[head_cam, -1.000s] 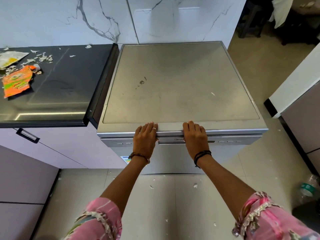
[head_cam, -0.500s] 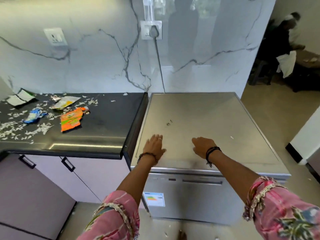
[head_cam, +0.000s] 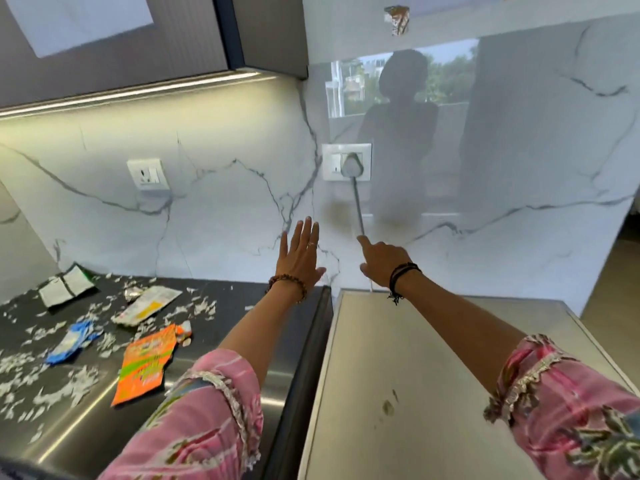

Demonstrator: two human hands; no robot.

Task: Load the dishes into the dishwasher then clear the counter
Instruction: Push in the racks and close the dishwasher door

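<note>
The grey dishwasher top [head_cam: 415, 375] fills the lower right; its door is out of view. My left hand [head_cam: 300, 256] is raised above the counter's back edge, fingers straight and spread, holding nothing. My right hand [head_cam: 382, 263] is lifted toward the marble wall with the index finger pointing up at the grey cable [head_cam: 357, 209] and plug [head_cam: 349, 165] in the wall socket; its other fingers are curled and hold nothing. The black counter [head_cam: 214, 358] on the left carries an orange wrapper [head_cam: 145, 363], a blue wrapper [head_cam: 71, 342], a white packet [head_cam: 147, 304] and several paper scraps.
A second wall socket [head_cam: 148, 174] sits left of the plugged one. A dark upper cabinet [head_cam: 138, 36] with a light strip hangs above the counter. A folded dark and white packet [head_cam: 65, 285] lies at the counter's back left. Open floor shows at the far right.
Both hands left the dishwasher's front edge, passed over its top and rose toward the wall. The view tilted up from the dishwasher front to the sockets.
</note>
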